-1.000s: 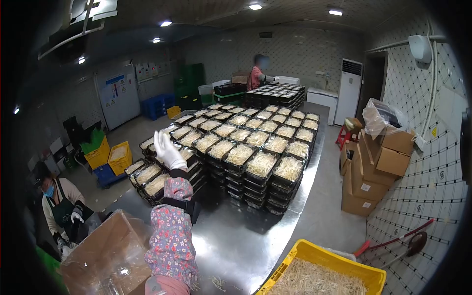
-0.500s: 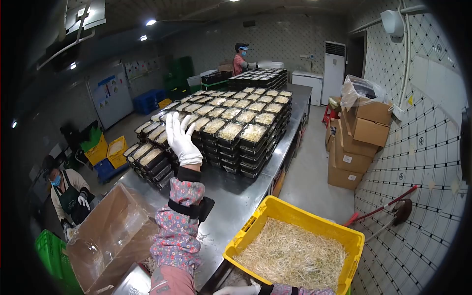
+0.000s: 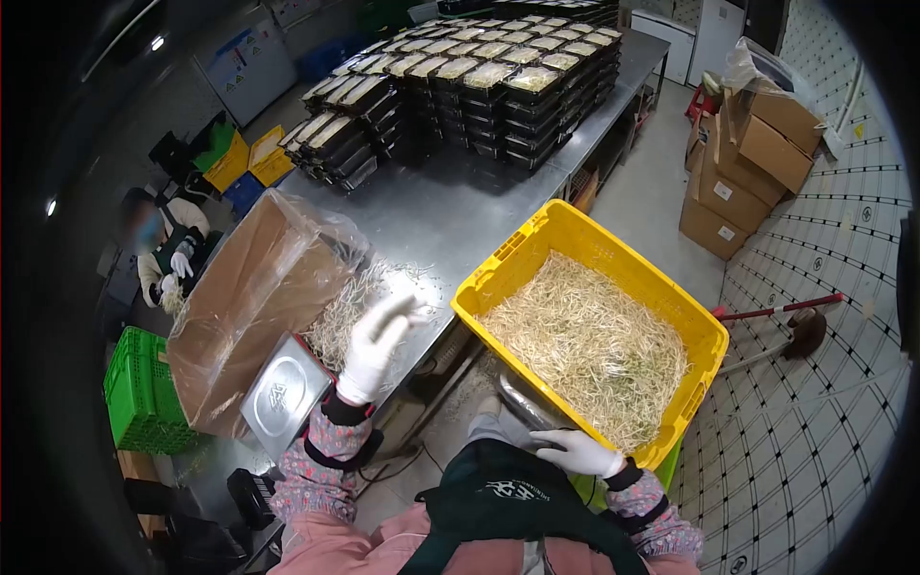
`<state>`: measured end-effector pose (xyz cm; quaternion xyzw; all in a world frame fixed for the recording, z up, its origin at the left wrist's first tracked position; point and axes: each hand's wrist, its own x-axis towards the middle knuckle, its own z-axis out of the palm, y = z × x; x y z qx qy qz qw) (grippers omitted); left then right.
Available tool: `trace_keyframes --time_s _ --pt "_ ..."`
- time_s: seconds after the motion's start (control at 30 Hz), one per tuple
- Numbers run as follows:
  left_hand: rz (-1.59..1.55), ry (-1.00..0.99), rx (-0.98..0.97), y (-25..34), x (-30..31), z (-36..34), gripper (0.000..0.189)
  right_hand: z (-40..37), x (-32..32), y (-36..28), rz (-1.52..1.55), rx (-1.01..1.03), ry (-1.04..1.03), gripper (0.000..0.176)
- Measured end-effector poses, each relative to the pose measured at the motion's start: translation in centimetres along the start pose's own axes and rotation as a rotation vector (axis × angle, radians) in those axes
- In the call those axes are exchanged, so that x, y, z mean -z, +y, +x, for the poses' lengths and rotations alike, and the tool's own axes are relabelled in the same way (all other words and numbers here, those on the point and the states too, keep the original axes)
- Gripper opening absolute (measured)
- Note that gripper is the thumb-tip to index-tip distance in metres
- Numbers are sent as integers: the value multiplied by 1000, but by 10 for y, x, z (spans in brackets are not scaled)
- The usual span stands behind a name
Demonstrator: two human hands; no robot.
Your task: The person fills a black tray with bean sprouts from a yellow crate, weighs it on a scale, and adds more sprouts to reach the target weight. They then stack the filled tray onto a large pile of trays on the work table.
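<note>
My left hand [image 3: 376,347], in a white glove, is raised over the steel table with its fingers apart and nothing in it. Loose bean sprouts [image 3: 337,321] lie just behind it, and a metal-topped scale [image 3: 286,395] is at its left. My right hand [image 3: 583,452], also gloved, rests by the near side of a yellow crate [image 3: 596,228], fingers stretched out and holding nothing. Bean sprouts [image 3: 589,335] fill much of this crate. Beside the scale, a cardboard box [image 3: 254,297] with a clear plastic liner lies tilted, its mouth towards the loose sprouts.
Stacked black trays of sprouts [image 3: 484,75] cover the far part of the steel table [image 3: 436,211]. Cardboard boxes [image 3: 743,182] and a red-handled tool [image 3: 781,309] are along the right wall. At left are a green crate [image 3: 149,393] and a co-worker [image 3: 172,240] holding sprouts.
My left hand has come back from the tray stacks to near the scale, staying open. The view has tilted down, showing my right hand and apron fully.
</note>
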<state>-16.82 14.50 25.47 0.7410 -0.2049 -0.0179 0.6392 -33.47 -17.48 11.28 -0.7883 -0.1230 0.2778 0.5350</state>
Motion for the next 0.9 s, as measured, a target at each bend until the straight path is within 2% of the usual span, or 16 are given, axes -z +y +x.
trace_keyframes --time_s 0.07,0.13,0.17,0.2,0.27,0.33,0.37,0.4,0.47,0.5,0.53,0.6,0.63,0.83,0.87,0.9 --pt "47 -149 320 -53 -4 -48 49 -38 15 9 46 94 371 37" --pt "104 -75 392 -99 -5 -72 55 -77 29 36 133 -60 833 36" --pt "24 53 458 -119 -7 -72 57 -98 36 55 -4 -118 1056 39" --pt "44 147 447 -122 -10 -61 59 -118 40 73 -155 -179 1273 41" --pt "168 217 308 -161 -8 -30 67 -147 40 103 -244 -297 1445 49" --pt "162 231 289 -192 -14 13 71 -155 23 134 -323 -425 1455 57" --pt "188 216 295 -210 -17 37 78 -152 13 146 29 -455 1436 56" --pt "31 239 327 -207 -32 57 85 -149 6 153 379 -469 1398 56" --pt "87 194 418 -258 -40 93 90 -138 -5 162 503 -409 1122 53" --pt "166 240 391 -293 -47 104 76 -124 -13 163 322 -456 1284 47" --pt "153 220 389 -312 -48 109 76 -121 -13 163 223 -449 1308 42" --pt "35 -1 391 -335 -48 110 53 -122 -13 164 137 -527 1297 39" --pt "19 94 376 -336 -52 106 36 -124 -16 166 146 -550 1324 39" --pt "84 57 338 -308 -41 85 42 -126 -9 172 108 -680 1315 39" --pt "133 37 393 -305 -37 78 46 -127 -6 173 178 -716 1312 51" --pt "140 28 393 -304 -33 82 46 -123 -12 175 189 -721 1315 51"
